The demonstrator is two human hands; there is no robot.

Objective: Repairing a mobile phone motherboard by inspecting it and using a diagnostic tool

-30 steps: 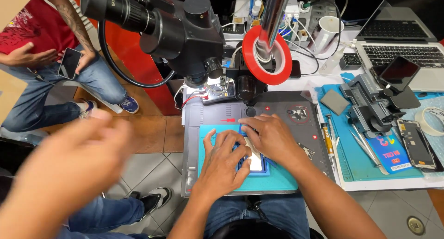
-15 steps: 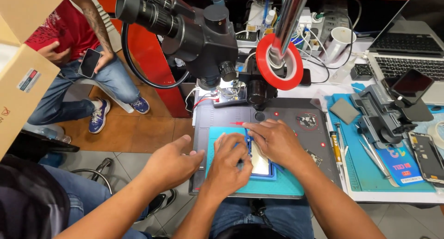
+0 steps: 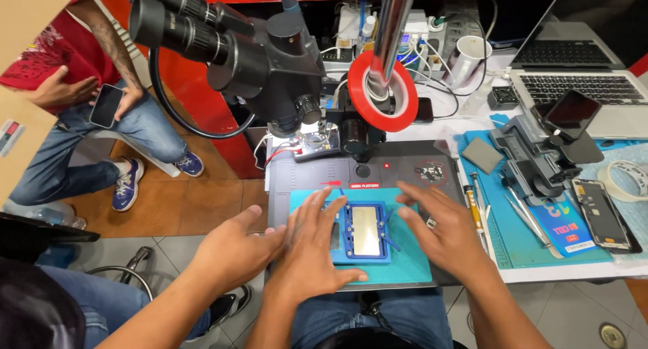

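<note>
Head-cam view, looking down at a repair bench. Person's left hand lies flat w/ fingers spread on the teal mat, fingertips touching the left edge of a blue frame; it grips nothing. Right hand is open too, fingers spread, on or just above the mat right beside the frame's right edge; can't tell if it touches the frame. The frame sits mid-mat, between both hands, w/ a pale rectangular plate in its center.

A third hand, from a co-worker at lower left, reaches in just left of the person's left hand, fingers loosely open, at the mat's left edge.

Behind the mat: dark grey work platform and a big black microscope on a metal post carrying a red tape roll. To the right: blue mat w/ tweezers, a phone screen, a black clamp stand holding a phone, a laptop, a white cup. Upper left: seated person in red shirt & jeans holding a phone.
</note>
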